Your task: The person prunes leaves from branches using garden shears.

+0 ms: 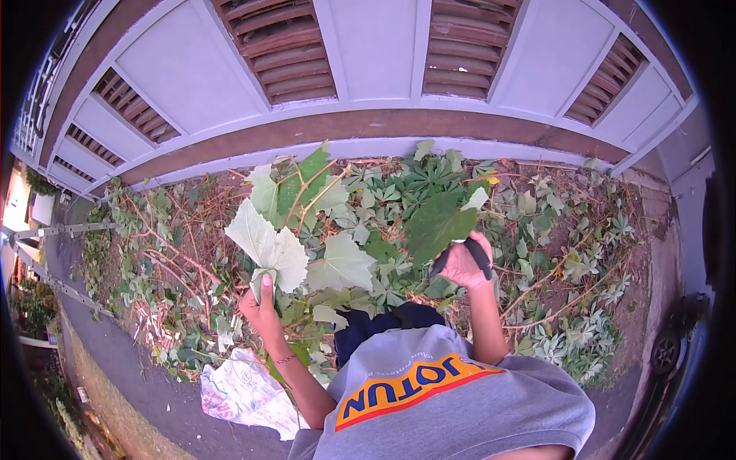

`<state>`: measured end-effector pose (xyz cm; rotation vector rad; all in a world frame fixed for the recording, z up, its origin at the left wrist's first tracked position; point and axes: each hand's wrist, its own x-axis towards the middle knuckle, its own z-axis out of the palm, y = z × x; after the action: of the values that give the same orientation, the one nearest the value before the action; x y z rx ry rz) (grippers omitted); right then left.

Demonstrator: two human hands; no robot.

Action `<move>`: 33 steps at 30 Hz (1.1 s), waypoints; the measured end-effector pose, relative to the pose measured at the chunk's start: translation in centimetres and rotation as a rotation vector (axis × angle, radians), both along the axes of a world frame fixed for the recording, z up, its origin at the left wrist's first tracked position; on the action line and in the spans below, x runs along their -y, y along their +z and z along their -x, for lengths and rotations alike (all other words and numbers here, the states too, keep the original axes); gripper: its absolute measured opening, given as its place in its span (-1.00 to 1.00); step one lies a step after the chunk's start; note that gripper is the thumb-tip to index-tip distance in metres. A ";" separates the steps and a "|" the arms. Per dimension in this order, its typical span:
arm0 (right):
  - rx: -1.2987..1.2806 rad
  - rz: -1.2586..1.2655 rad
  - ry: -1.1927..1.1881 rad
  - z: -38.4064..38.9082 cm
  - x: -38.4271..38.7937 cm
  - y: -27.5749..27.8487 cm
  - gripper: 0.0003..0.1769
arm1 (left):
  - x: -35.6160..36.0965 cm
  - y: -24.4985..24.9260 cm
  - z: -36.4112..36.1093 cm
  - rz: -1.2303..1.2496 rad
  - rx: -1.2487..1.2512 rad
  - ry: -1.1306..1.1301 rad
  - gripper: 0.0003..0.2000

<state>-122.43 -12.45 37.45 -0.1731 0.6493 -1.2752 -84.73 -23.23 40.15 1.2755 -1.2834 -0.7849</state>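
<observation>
My left hand [264, 308] is closed around the stems of a leafy vine cutting [267, 244], its thumb pressed on a leaf. Broad, lobed leaves, some with pale undersides, fan out above and to the right of that hand. My right hand [468, 267] grips black-handled shears [480, 257], with one dark handle on either side of the palm. A large green leaf [438, 226] is just beyond that hand, and the blades of the shears are hidden from view.
Cut vines and leaves [529, 222] cover the ground along a white-and-brown wall [376, 61]. Bare branches [180, 261] lie at left. A crumpled white plastic sack [249, 395] rests on the pavement near my left arm. A metal ladder-like frame [57, 230] stands at far left; a car wheel [665, 350] is at right.
</observation>
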 end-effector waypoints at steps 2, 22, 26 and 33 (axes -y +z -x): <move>-0.199 -0.192 -0.019 0.3 -0.4 -1.1 -0.43 | -0.2 -0.1 -0.3 -0.043 0.012 -0.013 -0.69; -1.252 0.196 0.386 -8.4 2.6 5.4 -0.45 | -1.6 0.2 3.1 -0.073 0.043 -0.171 -0.80; -1.090 0.309 0.243 -8.3 3.0 5.0 -0.48 | -2.4 0.2 3.9 -0.109 0.016 -0.162 -0.77; -1.298 0.270 0.347 -7.7 3.6 4.8 -0.45 | -2.9 0.9 4.2 -0.132 0.118 -0.255 -0.74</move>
<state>-114.71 -16.09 42.25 -1.3440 1.4467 -0.7818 -88.93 -20.33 41.05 1.2925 -1.5313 -1.0003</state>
